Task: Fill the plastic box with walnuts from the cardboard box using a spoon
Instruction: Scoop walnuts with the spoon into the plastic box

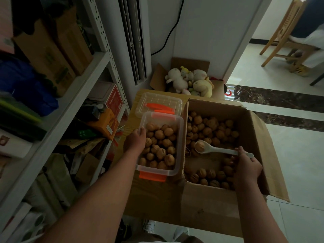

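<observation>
Nearly full plastic box (179, 149) of walnuts (162, 152)

Clear, glossy plastic box (180, 137) with 2 orange plastic latches (152, 176); matt brown cardboard box (210, 204); walnuts (206, 130) with rough, wrinkled shells; smooth white spoon (217, 150), faintly glossy; plush cloth toys (177, 79); polished floor tiles (298, 155); pale wooden chair (280, 32); painted metal shelf (87, 71).

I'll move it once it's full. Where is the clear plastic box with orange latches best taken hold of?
By its two short ends, under the rim at the orange latches, coming in from the near and far sides. The clear plastic box stands close against the brown cardboard box on its right, blocking that side, and the walnuts probably make it heavy.
</observation>
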The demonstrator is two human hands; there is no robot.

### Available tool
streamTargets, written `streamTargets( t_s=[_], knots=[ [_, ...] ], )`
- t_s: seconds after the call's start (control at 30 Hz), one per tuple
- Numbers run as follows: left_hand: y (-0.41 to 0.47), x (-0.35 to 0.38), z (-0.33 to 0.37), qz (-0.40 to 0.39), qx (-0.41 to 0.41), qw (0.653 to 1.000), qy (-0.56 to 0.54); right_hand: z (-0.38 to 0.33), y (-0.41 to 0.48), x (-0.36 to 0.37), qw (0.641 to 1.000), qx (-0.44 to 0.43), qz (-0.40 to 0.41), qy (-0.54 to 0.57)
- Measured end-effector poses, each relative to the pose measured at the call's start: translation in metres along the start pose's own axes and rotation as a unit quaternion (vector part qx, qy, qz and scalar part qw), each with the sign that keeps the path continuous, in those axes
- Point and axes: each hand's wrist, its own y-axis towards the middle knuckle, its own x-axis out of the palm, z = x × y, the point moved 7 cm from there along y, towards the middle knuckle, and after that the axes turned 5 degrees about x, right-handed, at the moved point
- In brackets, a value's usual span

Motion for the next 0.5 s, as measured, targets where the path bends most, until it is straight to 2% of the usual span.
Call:
streamTargets(
  t_s=[0.27, 0.43, 0.5],
  knots=[
    [0.001, -0.001, 0.001, 0.000, -0.002, 1.000, 0.012, -0.055, -0.038, 0.051, 0.991, -0.095, -0.081, 0.040],
    [0.001, 0.000, 0.000, -0.001, 0.001, 1.000, 0.004, -0.058, -0.085, 0.110, 0.958, -0.197, -0.209, 0.007],
    [0.002, 0.000, 0.000, -0.002, 0.003, 1.000, -0.004, -0.049, -0.096, 0.123, 0.943, -0.234, -0.236, -0.022]
  ],
)
